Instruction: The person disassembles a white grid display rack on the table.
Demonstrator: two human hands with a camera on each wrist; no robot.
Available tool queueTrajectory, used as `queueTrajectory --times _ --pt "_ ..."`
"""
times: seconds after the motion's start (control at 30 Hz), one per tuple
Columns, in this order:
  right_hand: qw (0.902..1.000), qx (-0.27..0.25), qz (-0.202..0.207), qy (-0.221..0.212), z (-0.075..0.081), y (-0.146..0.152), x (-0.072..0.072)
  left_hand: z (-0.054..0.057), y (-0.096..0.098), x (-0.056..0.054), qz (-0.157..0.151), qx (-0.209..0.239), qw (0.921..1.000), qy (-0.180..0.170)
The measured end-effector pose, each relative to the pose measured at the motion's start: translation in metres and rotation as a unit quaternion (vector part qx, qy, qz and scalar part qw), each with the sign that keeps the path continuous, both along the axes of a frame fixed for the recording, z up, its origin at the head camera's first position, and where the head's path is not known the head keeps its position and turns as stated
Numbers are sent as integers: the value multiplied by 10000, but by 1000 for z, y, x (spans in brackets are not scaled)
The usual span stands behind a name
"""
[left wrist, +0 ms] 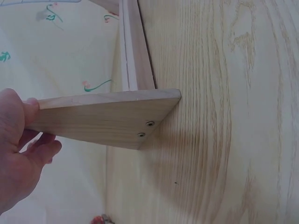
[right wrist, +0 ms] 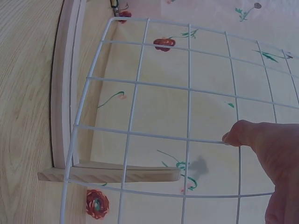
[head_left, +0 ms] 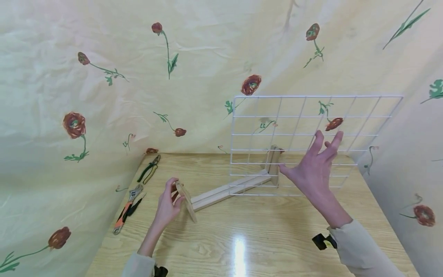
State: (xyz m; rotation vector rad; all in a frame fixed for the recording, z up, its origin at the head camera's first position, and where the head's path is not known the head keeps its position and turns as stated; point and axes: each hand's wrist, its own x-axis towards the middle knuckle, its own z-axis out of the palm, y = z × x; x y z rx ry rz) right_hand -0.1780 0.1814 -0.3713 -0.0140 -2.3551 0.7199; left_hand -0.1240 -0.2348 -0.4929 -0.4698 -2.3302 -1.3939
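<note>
A wooden stand stands on the table: two end boards, the near-left one (head_left: 187,204) and the far-right one (head_left: 274,169), joined by two long rails (head_left: 216,201). With thumb and fingers, my left hand (head_left: 167,204) grips the upper end of the left board. In the left wrist view, two screw heads (left wrist: 150,123) show on that board's (left wrist: 88,121) outer face. My right hand (head_left: 318,169) holds a white wire grid panel (head_left: 316,96) raised above the right part of the stand. Its fingers are spread across the grid, and the thumb (right wrist: 240,133) presses on a wire.
At the table's left edge lie pliers (head_left: 150,170), an adjustable wrench (head_left: 127,209) with orange and black handle, and a small black pointed tool (head_left: 134,207). A flower-printed cloth (head_left: 207,77) hangs behind and at both sides of the wooden table (head_left: 194,246).
</note>
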Motion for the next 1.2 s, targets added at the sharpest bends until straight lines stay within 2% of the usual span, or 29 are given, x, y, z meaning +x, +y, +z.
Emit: queueTrajectory --times 0.13,0.27,0.47,0.53,0.77,1.0,1.2 --pt "9999 65 -1 130 -2 1 -1 -2 -1 3 125 14 9999 -90" --pt "9999 55 16 158 -3 1 -2 0 1 6 220 -51 9997 61" --pt "9999 75 17 71 -7 1 -3 30 12 22 204 -182 9995 176" --pt "9999 93 13 63 -8 2 -4 34 13 26 225 -218 9994 139" --pt "9998 128 28 -128 -9 0 -3 -2 0 20 372 -157 9992 -8" --pt "9996 95 40 -261 -10 0 -3 -2 -3 24 415 -235 9989 -24" --pt "9998 63 64 -196 -12 -1 -2 -2 -4 28 430 -283 9987 37"
